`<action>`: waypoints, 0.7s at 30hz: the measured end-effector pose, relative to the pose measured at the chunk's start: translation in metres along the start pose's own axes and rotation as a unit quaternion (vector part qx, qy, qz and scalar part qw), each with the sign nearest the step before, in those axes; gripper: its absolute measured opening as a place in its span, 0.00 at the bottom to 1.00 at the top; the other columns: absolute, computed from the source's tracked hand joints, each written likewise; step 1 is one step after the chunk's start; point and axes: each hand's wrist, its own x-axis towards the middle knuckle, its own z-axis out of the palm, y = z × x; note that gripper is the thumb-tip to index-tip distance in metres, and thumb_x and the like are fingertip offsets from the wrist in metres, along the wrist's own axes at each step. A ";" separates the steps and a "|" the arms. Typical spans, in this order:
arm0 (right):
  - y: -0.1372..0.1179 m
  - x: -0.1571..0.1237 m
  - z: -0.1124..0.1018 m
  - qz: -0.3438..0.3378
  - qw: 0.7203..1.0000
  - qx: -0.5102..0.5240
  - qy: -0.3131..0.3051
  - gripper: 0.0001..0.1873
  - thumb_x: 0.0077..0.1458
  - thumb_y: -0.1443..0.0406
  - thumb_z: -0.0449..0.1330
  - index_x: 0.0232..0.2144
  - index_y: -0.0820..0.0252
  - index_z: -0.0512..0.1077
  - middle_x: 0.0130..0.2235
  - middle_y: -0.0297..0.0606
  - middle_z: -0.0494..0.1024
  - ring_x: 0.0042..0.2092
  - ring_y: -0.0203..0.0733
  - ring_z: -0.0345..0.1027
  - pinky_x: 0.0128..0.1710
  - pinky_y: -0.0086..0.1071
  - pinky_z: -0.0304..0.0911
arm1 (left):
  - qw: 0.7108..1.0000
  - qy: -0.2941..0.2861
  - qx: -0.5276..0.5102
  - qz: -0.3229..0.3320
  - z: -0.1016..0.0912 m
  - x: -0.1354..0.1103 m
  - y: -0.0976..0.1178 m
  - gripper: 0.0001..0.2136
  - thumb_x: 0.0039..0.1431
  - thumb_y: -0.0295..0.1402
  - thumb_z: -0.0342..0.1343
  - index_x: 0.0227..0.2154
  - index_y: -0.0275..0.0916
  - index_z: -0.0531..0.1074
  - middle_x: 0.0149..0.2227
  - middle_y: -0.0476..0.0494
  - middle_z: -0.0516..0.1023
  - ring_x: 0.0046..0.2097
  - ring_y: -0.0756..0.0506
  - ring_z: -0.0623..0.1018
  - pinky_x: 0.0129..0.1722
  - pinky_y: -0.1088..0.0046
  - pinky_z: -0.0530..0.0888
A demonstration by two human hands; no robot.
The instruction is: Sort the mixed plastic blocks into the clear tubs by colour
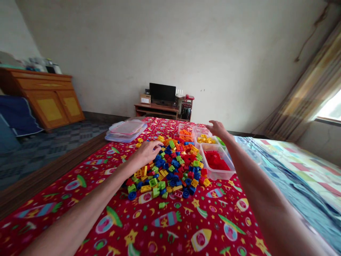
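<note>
A heap of small plastic blocks (170, 167) in blue, red, yellow, green and orange lies on a red patterned cloth (165, 220). My left hand (147, 151) rests on the heap's far left side, fingers curled down onto the blocks; what it grips is hidden. My right hand (217, 128) hovers above the clear tubs at the heap's right, fingers stretched out and holding nothing. Beneath it stands a tub of yellow blocks (204, 138). A tub of orange blocks (185, 133) sits to the left, a tub of red blocks (217, 161) nearer me.
A stack of clear tub lids (125, 131) lies at the cloth's far left. A striped quilt (301, 174) covers the bed to the right. Beyond stand a low desk with a monitor (162, 94), a wooden cabinet (48, 99) and a curtain (306, 92).
</note>
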 end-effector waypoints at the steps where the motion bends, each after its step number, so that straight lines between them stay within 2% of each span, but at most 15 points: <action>1: -0.003 -0.007 -0.001 -0.012 1.000 0.012 0.012 0.22 0.58 0.62 0.53 0.51 0.70 0.70 0.37 0.49 0.79 0.33 0.42 0.75 0.40 0.31 0.64 | 1.000 0.003 0.013 0.009 0.002 0.001 -0.003 0.15 0.57 0.31 0.48 0.42 0.39 0.77 0.37 0.44 0.82 0.39 0.44 0.80 0.43 0.71 0.73; 5: -0.023 -0.048 -0.005 -0.084 0.993 0.078 0.017 0.16 0.57 0.64 0.52 0.39 0.65 0.77 0.30 0.42 0.80 0.31 0.40 0.74 0.33 0.28 0.62 | 0.998 0.011 0.038 0.046 0.011 0.005 -0.017 0.15 0.56 0.30 0.48 0.42 0.38 0.76 0.43 0.42 0.80 0.44 0.43 0.78 0.49 0.68 0.72; 10: -0.051 -0.093 0.000 -0.155 0.977 0.144 0.005 0.14 0.55 0.67 0.52 0.32 0.65 0.77 0.25 0.37 0.77 0.26 0.33 0.68 0.28 0.25 0.56 | 0.997 0.018 0.051 0.049 0.021 0.005 -0.028 0.15 0.58 0.31 0.47 0.43 0.37 0.75 0.45 0.40 0.79 0.48 0.41 0.77 0.52 0.64 0.70; 15: -0.066 -0.111 0.007 -0.200 0.975 0.080 -0.052 0.12 0.50 0.73 0.52 0.21 0.66 0.74 0.20 0.33 0.70 0.23 0.29 0.55 0.24 0.26 0.46 | 0.996 0.003 0.041 0.080 0.035 0.003 -0.033 0.18 0.62 0.37 0.45 0.50 0.36 0.70 0.51 0.38 0.75 0.52 0.41 0.74 0.54 0.63 0.69; 18: -0.067 -0.117 0.009 -0.204 0.974 0.050 -0.090 0.12 0.51 0.73 0.52 0.24 0.65 0.74 0.21 0.33 0.70 0.23 0.30 0.54 0.23 0.27 0.45 | 0.994 0.011 0.032 0.104 0.043 0.004 -0.035 0.18 0.62 0.37 0.45 0.50 0.36 0.70 0.51 0.38 0.75 0.53 0.42 0.73 0.55 0.62 0.69; 21: -0.068 -0.125 0.011 -0.226 0.966 0.001 -0.126 0.12 0.52 0.73 0.51 0.27 0.64 0.75 0.25 0.36 0.73 0.25 0.31 0.58 0.25 0.27 0.48 | 0.988 0.035 0.020 0.151 0.048 0.006 -0.035 0.15 0.63 0.35 0.45 0.47 0.37 0.73 0.49 0.40 0.77 0.51 0.43 0.74 0.54 0.63 0.69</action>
